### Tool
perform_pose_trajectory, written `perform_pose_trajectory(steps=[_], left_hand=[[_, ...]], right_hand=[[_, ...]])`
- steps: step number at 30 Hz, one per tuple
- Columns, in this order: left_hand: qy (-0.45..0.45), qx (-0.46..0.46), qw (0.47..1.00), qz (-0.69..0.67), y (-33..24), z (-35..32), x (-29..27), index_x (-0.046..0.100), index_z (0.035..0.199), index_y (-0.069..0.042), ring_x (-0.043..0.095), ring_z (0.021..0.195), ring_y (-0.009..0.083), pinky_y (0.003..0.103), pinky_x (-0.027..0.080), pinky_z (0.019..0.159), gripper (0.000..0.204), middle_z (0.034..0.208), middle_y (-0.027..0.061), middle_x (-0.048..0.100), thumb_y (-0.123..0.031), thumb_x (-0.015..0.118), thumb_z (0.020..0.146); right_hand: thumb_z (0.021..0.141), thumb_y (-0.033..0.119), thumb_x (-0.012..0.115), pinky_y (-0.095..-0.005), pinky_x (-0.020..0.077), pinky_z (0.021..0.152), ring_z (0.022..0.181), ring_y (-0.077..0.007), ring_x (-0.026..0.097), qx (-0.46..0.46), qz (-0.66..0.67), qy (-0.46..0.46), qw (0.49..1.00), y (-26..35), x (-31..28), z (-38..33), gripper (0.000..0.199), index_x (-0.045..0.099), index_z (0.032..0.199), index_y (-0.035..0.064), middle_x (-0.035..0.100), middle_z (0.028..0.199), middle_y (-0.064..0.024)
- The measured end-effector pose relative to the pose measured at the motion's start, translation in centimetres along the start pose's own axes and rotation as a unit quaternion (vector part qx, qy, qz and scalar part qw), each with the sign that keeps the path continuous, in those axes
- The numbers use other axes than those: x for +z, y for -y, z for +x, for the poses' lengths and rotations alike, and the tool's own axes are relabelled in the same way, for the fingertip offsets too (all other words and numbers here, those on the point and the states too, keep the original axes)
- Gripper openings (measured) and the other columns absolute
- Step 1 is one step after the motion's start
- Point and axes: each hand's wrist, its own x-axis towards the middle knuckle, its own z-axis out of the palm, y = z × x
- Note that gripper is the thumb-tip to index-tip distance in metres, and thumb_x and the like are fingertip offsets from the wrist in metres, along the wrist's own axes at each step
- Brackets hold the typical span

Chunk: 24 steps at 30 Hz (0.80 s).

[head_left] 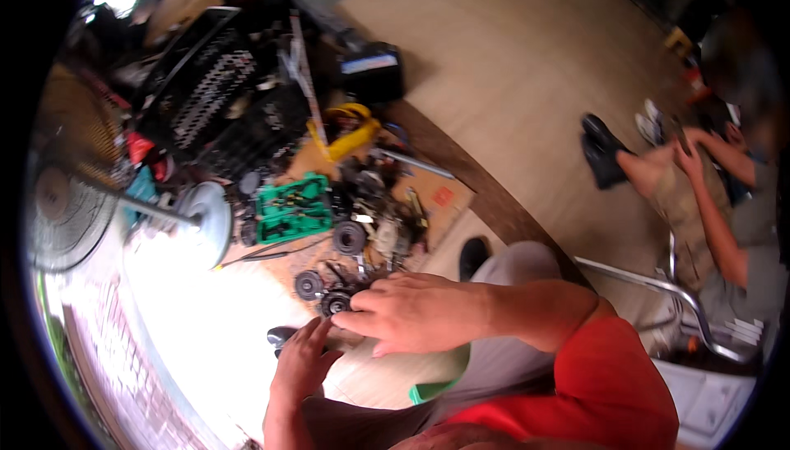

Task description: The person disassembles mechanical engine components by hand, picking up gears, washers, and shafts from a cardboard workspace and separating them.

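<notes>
One red sleeve (613, 376) is nearest, above the grey trousers (506, 359) of the person bent over the work. From that sleeve the right hand (415, 312) stretches across, back upward, fingers pointing left, with their tips over the near side of a small black wheel (336, 303). The left hand (301, 364) comes up from below, fingers bent and thumb apart, its fingertips just beside the wheel's lower edge. So the wheel lies just beyond the left hand and at the right hand's fingertips; I cannot tell whether either hand grips it, since the undersides of the fingers are hidden.

Just beyond, a second wheel (309, 285) sits to the left, and a larger black wheel (350, 238) lies farther up, next to a heap of metal parts (391, 232). Cardboard (444, 195) is spread underneath. Past the wheels are an open green tool case (319, 225) and, to its left, the round base (216, 224) of a standing fan. Farther off are a yellow frame (354, 139), a black box (370, 80) and a dark crate (206, 96).
</notes>
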Motion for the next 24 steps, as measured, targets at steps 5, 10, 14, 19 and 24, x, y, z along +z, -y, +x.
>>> perform_pose_trajectory(steps=[5, 10, 14, 19, 24], left_hand=[[0.026, 0.020, 0.999, 0.028, 0.8, 0.4, 1.9, 0.053, 0.124, -0.005, 0.053, 0.114, 0.0330, 0.042, 0.044, 0.094, 0.051, 0.125, 0.0181, 0.054, -0.027, 0.068, 0.080], [0.034, 0.114, 0.993, 0.015, -0.7, 2.7, 3.5, 0.059, 0.109, -0.002, 0.055, 0.109, 0.0360, 0.043, 0.046, 0.091, 0.039, 0.117, 0.0198, 0.058, -0.028, 0.066, 0.081], [0.025, 0.102, 0.994, 0.026, -2.5, 3.6, 2.0, 0.062, 0.106, -0.007, 0.059, 0.102, 0.0346, 0.042, 0.049, 0.084, 0.031, 0.112, 0.0178, 0.061, -0.028, 0.062, 0.084], [0.098, 0.167, 0.972, 0.130, 2.2, 6.8, 3.7, 0.063, 0.103, -0.008, 0.061, 0.100, 0.0342, 0.042, 0.049, 0.081, 0.028, 0.108, 0.0185, 0.063, -0.028, 0.060, 0.084], [-0.006, 0.015, 0.999, 0.031, 2.0, 4.5, 2.6, 0.057, 0.118, -0.010, 0.059, 0.105, 0.0375, 0.044, 0.047, 0.086, 0.041, 0.116, 0.0212, 0.060, -0.034, 0.062, 0.085]], right_hand=[[0.074, 0.018, 0.072, -0.0363, 0.0489, 0.080, 0.095, -0.0257, 0.060, -0.043, 0.002, -0.058, 0.997, 0.9, 0.6, 2.0, 0.062, 0.047, 0.129, 0.0056, 0.053, 0.113, -0.0093], [0.077, 0.021, 0.070, -0.0374, 0.0485, 0.081, 0.095, -0.0269, 0.060, -0.055, -0.028, -0.026, 0.998, 1.3, 1.9, 1.7, 0.059, 0.047, 0.129, 0.0051, 0.054, 0.114, -0.0108], [0.081, 0.026, 0.068, -0.0416, 0.0479, 0.084, 0.099, -0.0323, 0.060, 0.009, -0.085, 0.092, 0.992, 0.0, 5.3, 1.4, 0.062, 0.042, 0.133, 0.0056, 0.054, 0.115, -0.0144], [0.080, 0.026, 0.070, -0.0434, 0.0482, 0.084, 0.099, -0.0365, 0.059, -0.017, -0.074, 0.070, 0.995, -1.4, 8.2, 1.9, 0.063, 0.040, 0.132, 0.0047, 0.057, 0.110, -0.0163], [0.080, 0.025, 0.069, -0.0450, 0.0476, 0.085, 0.102, -0.0377, 0.059, 0.062, -0.057, 0.142, 0.986, -3.3, 9.6, 4.9, 0.047, 0.050, 0.117, 0.0039, 0.059, 0.109, -0.0205]])
